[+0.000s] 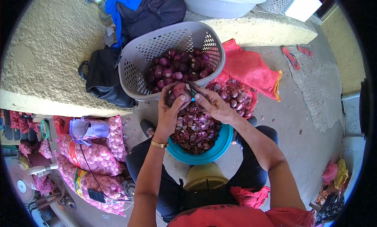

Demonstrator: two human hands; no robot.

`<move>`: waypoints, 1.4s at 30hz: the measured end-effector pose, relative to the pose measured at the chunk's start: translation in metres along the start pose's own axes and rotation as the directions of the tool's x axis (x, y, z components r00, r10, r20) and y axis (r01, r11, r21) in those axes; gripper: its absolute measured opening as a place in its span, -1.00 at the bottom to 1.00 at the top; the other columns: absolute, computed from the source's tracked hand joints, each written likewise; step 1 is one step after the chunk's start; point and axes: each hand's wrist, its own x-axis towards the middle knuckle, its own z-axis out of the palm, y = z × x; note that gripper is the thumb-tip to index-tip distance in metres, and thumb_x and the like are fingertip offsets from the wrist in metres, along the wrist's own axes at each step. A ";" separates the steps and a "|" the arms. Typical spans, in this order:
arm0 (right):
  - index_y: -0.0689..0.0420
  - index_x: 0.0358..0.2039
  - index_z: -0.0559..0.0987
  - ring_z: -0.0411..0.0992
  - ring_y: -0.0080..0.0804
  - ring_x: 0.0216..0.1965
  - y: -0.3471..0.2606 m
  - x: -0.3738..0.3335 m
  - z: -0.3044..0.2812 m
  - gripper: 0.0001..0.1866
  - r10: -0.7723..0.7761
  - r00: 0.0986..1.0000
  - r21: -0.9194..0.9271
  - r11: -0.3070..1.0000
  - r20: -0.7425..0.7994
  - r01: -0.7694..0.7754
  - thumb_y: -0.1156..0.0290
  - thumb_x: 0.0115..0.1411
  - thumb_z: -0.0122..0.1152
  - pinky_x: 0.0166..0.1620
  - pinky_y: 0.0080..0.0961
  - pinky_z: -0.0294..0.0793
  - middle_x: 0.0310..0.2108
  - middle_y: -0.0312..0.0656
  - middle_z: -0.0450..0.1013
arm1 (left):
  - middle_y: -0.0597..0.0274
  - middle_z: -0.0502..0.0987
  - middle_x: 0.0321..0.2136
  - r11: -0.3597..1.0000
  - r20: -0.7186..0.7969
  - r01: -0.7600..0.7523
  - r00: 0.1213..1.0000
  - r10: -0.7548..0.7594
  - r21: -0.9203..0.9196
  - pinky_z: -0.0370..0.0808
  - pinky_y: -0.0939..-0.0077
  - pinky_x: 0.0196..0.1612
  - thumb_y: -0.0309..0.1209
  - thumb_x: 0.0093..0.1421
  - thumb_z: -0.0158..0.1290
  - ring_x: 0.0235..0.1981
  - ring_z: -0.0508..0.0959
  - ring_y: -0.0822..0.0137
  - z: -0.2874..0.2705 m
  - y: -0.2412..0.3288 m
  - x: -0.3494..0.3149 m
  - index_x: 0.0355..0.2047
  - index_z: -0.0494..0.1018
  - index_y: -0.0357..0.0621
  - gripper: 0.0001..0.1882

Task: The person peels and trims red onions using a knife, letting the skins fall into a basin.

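Observation:
My left hand (171, 109) grips a red onion (180, 94) above a teal basin (226, 142). The fingers of my right hand (212, 103) are closed at the onion's right side, the thumb pointing toward it. What the right fingers pinch is hidden; a small pale tip and a dark green bit show beside them. Dry onion skins (194, 130) heap up in the basin between my knees. Just beyond my hands stands a grey perforated basket (131, 83) holding several purple-red onions (172, 68).
A red mesh sack (251, 72) lies right of the basket, with unpeeled onions (235, 99) at its mouth. Pink net sacks of garlic (96, 158) lie at the left, near a fan (23, 183). A black bag (104, 74) leans by the ledge. Slippers (290, 58) lie at far right.

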 end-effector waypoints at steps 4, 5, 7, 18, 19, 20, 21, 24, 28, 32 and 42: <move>0.20 0.22 0.32 0.33 -0.60 -0.25 -0.007 0.001 -0.005 -0.52 0.178 0.984 -0.137 0.976 0.029 -0.172 0.24 0.37 -0.04 -0.14 -0.61 0.36 -0.25 -0.30 0.46 | 0.11 0.38 0.03 0.997 0.021 0.063 0.998 -0.064 0.046 0.52 0.21 0.05 -0.34 0.22 0.10 0.00 0.47 0.26 -0.013 0.000 0.003 0.09 0.23 -0.24 -0.52; 0.20 0.22 0.32 0.33 -0.60 -0.25 0.000 0.002 -0.006 -0.52 0.178 0.984 -0.138 0.975 0.026 -0.173 0.24 0.37 -0.04 -0.14 -0.61 0.36 -0.25 -0.30 0.46 | 0.11 0.38 0.03 0.997 0.024 0.063 0.998 -0.065 0.044 0.52 0.21 0.05 -0.34 0.22 0.10 0.00 0.47 0.26 -0.013 0.000 0.004 0.09 0.23 -0.24 -0.52; 0.22 0.21 0.33 0.27 -0.66 -0.38 0.020 0.006 -0.007 -0.54 -0.260 0.965 -0.231 0.941 -0.024 0.247 0.26 0.37 -0.03 -0.28 -0.64 0.35 -0.39 -0.38 0.39 | 0.12 0.38 0.02 0.992 0.057 0.124 0.991 -0.124 -0.003 0.53 0.18 0.05 -0.33 0.23 0.08 0.02 0.47 0.25 -0.010 0.002 0.004 0.08 0.23 -0.23 -0.53; 0.17 0.09 0.45 0.20 -0.71 -0.55 0.001 0.000 -0.001 -0.61 -0.010 1.000 -0.006 1.000 -0.023 0.010 0.21 0.38 -0.06 -0.48 -0.66 0.24 -0.54 -0.42 0.33 | 0.11 0.43 -0.03 0.988 0.032 0.122 0.992 -0.120 -0.089 0.54 0.22 0.04 -0.36 0.23 0.08 -0.04 0.51 0.27 -0.008 0.013 0.002 0.08 0.25 -0.26 -0.54; 0.15 0.04 0.47 0.16 -0.72 -0.60 -0.002 -0.002 -0.001 -0.63 0.087 0.996 0.122 0.989 0.027 -0.089 0.18 0.39 -0.08 -0.55 -0.68 0.17 -0.59 -0.45 0.27 | 0.10 0.43 -0.03 0.986 0.034 0.126 0.992 -0.123 -0.105 0.54 0.21 0.04 -0.36 0.22 0.08 -0.04 0.52 0.26 -0.008 0.013 0.002 0.08 0.26 -0.27 -0.54; 0.15 0.04 0.47 0.16 -0.72 -0.60 -0.006 -0.003 0.002 -0.63 0.087 0.996 0.122 0.988 0.030 -0.090 0.18 0.39 -0.08 -0.55 -0.68 0.17 -0.59 -0.45 0.27 | 0.10 0.43 -0.03 0.987 0.031 0.125 0.992 -0.123 -0.105 0.54 0.21 0.04 -0.36 0.22 0.08 -0.04 0.52 0.26 -0.009 0.013 0.001 0.08 0.26 -0.27 -0.54; 0.13 -0.07 0.49 0.10 -0.74 -0.64 -0.011 -0.004 0.006 -0.66 0.125 0.992 0.207 0.970 0.028 -0.128 0.15 0.39 -0.11 -0.59 -0.69 0.08 -0.63 -0.47 0.19 | 0.08 0.43 -0.02 0.987 0.030 0.125 0.992 -0.123 -0.097 0.54 0.19 0.04 -0.37 0.22 0.08 -0.04 0.51 0.25 -0.010 0.014 0.000 0.08 0.26 -0.27 -0.54; 0.08 -0.30 0.43 0.00 -0.75 -0.70 -0.012 -0.005 0.004 -0.67 0.184 0.983 0.318 0.931 0.016 -0.180 0.09 0.40 -0.14 -0.65 -0.70 -0.06 -0.68 -0.49 0.09 | 0.02 0.38 0.03 0.986 0.039 0.132 0.991 -0.129 -0.099 0.52 0.13 0.06 -0.37 0.20 0.08 0.01 0.48 0.16 -0.015 0.012 -0.001 0.12 0.20 -0.28 -0.48; 0.06 -0.39 0.38 -0.03 -0.76 -0.72 -0.019 -0.004 -0.023 -0.62 0.135 0.990 0.340 0.933 -0.032 -0.116 0.02 0.38 -0.13 -0.68 -0.69 -0.12 -0.70 -0.50 0.06 | -0.03 0.34 0.08 0.984 0.080 0.127 0.990 -0.118 -0.122 0.49 0.10 0.09 -0.36 0.19 0.07 0.07 0.45 0.09 -0.019 0.017 -0.002 0.16 0.14 -0.30 -0.42; 0.09 -0.27 0.44 -0.02 -0.78 -0.70 -0.021 -0.014 -0.017 -0.61 0.262 0.965 0.104 0.960 -0.001 -0.260 0.00 0.36 -0.10 -0.65 -0.74 -0.12 -0.67 -0.51 0.08 | -0.04 0.35 0.07 0.980 0.007 0.100 0.995 -0.100 -0.170 0.50 0.12 0.09 -0.37 0.21 0.04 0.07 0.45 0.08 -0.032 0.017 -0.001 0.16 0.17 -0.31 -0.45; 0.19 0.04 0.39 0.38 -0.44 -0.31 0.000 -0.030 -0.019 -0.60 0.259 0.929 -0.569 0.819 0.265 -0.067 0.17 0.34 0.02 -0.19 -0.40 0.37 -0.38 -0.12 0.42 | -0.02 0.34 0.09 0.961 0.066 0.108 0.993 -0.094 -0.253 0.51 0.09 0.08 -0.46 0.24 0.04 0.07 0.44 0.04 -0.038 0.020 0.000 0.15 0.18 -0.25 -0.50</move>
